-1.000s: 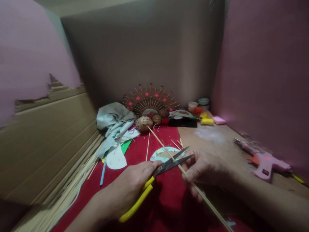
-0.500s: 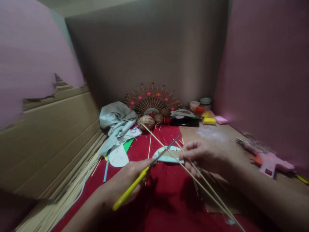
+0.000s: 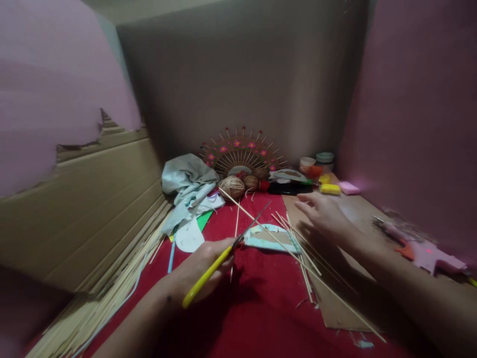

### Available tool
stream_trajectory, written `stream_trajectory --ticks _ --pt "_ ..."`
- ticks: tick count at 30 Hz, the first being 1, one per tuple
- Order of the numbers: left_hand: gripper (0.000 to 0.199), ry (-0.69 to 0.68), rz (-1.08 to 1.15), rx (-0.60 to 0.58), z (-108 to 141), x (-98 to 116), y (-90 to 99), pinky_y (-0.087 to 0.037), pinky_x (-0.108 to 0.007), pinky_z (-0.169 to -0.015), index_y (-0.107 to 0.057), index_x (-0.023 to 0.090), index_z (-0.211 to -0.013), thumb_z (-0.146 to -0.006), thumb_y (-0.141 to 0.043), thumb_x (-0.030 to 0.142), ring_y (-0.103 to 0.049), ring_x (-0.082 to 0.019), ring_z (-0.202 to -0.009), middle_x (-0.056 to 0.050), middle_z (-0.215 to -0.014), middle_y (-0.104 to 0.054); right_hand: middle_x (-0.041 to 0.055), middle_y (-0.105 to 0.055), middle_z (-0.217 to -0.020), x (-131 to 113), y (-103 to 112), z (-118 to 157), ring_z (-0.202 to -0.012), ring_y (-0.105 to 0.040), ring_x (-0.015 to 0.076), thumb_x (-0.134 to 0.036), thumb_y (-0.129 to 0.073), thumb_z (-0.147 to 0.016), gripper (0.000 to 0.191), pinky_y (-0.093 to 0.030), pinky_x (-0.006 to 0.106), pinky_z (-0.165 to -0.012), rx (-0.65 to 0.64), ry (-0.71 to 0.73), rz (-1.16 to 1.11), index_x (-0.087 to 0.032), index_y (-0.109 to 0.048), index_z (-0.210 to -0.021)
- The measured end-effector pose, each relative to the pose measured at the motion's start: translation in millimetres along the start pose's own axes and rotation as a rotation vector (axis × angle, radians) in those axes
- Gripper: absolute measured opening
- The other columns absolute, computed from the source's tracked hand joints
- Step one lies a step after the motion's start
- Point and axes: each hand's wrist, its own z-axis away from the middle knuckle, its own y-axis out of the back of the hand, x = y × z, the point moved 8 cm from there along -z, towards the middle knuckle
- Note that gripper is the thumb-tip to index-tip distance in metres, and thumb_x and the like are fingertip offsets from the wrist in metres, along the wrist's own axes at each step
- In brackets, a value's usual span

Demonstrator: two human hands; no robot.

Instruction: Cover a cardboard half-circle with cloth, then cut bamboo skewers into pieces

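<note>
My left hand (image 3: 216, 261) is closed around yellow-handled scissors (image 3: 208, 278), whose dark blades point away to the upper right. A long thin wooden stick (image 3: 335, 293) crosses the blades at a slant; whether it touches them I cannot tell. Beyond the blades, a rounded cardboard piece (image 3: 278, 238) with a pale blue rim lies on the red cloth (image 3: 261, 303). My right hand (image 3: 322, 214) is open, fingers stretched, over the brown cardboard sheet (image 3: 343, 303), with nothing in it. Several shorter sticks (image 3: 303, 243) lie between that hand and the rounded piece.
A flower-decorated stick fan (image 3: 238, 146) stands at the back behind yarn balls (image 3: 231, 187). Crumpled grey fabric (image 3: 190, 176) sits left of them. A pink glue gun (image 3: 434, 253) lies at right. Long sticks (image 3: 108, 293) are bundled along the left cardboard wall (image 3: 108, 179).
My right hand has let go of the sticks, opened and moved up and right. Shorter sticks now lie beside the rounded piece. My left hand still holds the scissors; the view has shifted slightly.
</note>
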Motion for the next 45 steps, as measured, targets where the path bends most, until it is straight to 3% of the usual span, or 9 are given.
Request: stream_trajectory --ticks 5,8,13,18,23,30,34,37,45 --pt "0.022 -0.026 -0.089 0.058 -0.3 10.1 -4.5 -0.040 -0.020 -0.058 -0.053 0.018 -0.095 -0.079 -0.043 0.006 -0.051 -0.010 -0.062 0.003 -0.074 -0.057 0.0009 -0.059 -0.065 -33.9 -54.6 50.5 -0.058 -0.053 0.0119 -0.035 -0.065 -0.077 0.018 -0.041 0.024 -0.054 -0.523 -0.131 -0.100 -0.017 -0.066 -0.081" --pt "0.037 -0.065 -0.175 0.099 1.3 17.8 -7.4 -0.045 -0.023 -0.063 -0.052 0.020 -0.116 -0.081 -0.046 0.011 -0.057 -0.013 -0.066 0.000 -0.083 -0.063 -0.0025 -0.052 -0.061 -37.6 -61.0 64.8 -0.049 -0.045 0.0078 -0.031 -0.063 -0.078 0.013 -0.035 0.021 -0.046 -0.418 -0.142 -0.182 -0.018 -0.063 -0.079" --pt "0.040 -0.110 -0.276 0.129 3.6 24.4 -8.1 -0.050 -0.028 -0.068 -0.049 0.018 -0.124 -0.084 -0.047 0.015 -0.063 -0.017 -0.074 -0.004 -0.087 -0.067 -0.0033 -0.043 -0.054 -42.5 -56.0 70.0 -0.048 -0.033 0.0070 -0.029 -0.054 -0.084 0.021 -0.026 0.021 -0.043 -0.258 0.078 -0.103 -0.017 -0.064 -0.070" --pt "0.048 -0.214 -0.207 0.123 2.6 30.1 -7.1 -0.048 -0.037 -0.092 -0.037 0.018 -0.137 -0.089 -0.044 0.017 -0.059 -0.021 -0.109 -0.012 -0.126 -0.058 -0.0044 -0.046 -0.049 -40.8 -61.4 70.9 -0.038 -0.030 0.0037 -0.034 -0.059 -0.081 0.022 -0.020 0.018 -0.035 -0.430 -0.061 -0.331 -0.015 -0.071 -0.081" --pt "0.049 -0.232 -0.163 0.089 1.6 28.7 -10.8 -0.043 -0.041 -0.101 -0.037 0.017 -0.139 -0.090 -0.045 0.021 -0.051 -0.023 -0.121 -0.014 -0.135 -0.051 -0.0056 -0.050 -0.043 -26.6 -71.5 76.4 -0.027 -0.029 0.0022 -0.038 -0.068 -0.075 0.028 -0.014 0.016 -0.027 -0.646 -0.329 -0.546 -0.015 -0.071 -0.091" --pt "0.049 -0.276 -0.240 0.117 6.0 31.4 -12.4 -0.053 -0.035 -0.078 -0.044 0.015 -0.132 -0.083 -0.046 0.013 -0.063 -0.020 -0.085 -0.010 -0.102 -0.066 -0.0058 -0.051 -0.040 -17.1 -77.0 81.3 -0.024 -0.029 0.0019 -0.035 -0.072 -0.070 0.022 -0.016 0.015 -0.025 -0.725 -0.445 -0.653 -0.015 -0.068 -0.078" --pt "0.064 -0.211 -0.261 0.082 8.3 19.9 -17.5 -0.051 -0.027 -0.059 -0.043 0.016 -0.132 -0.069 -0.046 0.004 -0.058 -0.014 -0.063 -0.005 -0.091 -0.067 -0.0061 -0.053 -0.043 -17.1 -77.2 80.1 -0.025 -0.032 0.0020 -0.039 -0.070 -0.073 0.026 -0.015 0.015 -0.025 -0.680 -0.392 -0.603 -0.015 -0.067 -0.082" --pt "0.055 -0.162 -0.260 0.088 7.2 14.8 -17.8 -0.049 -0.025 -0.055 -0.045 0.018 -0.128 -0.074 -0.045 0.006 -0.057 -0.013 -0.058 -0.002 -0.080 -0.066 -0.0065 -0.053 -0.044 -18.0 -75.6 77.7 -0.025 -0.032 0.0015 -0.039 -0.068 -0.076 0.026 -0.016 0.014 -0.025 -0.631 -0.346 -0.575 -0.015 -0.067 -0.086" --pt "0.046 -0.391 -0.304 0.220 4.9 34.4 -10.3 -0.051 -0.038 -0.089 -0.036 0.017 -0.137 -0.093 -0.044 0.027 -0.061 -0.023 -0.105 -0.014 -0.117 -0.062 -0.0086 -0.048 -0.042 -27.8 -87.4 91.5 -0.025 -0.019 0.0004 -0.027 -0.065 -0.078 0.014 -0.022 0.012 -0.024 -0.943 -0.494 -0.965 -0.014 -0.063 -0.083"
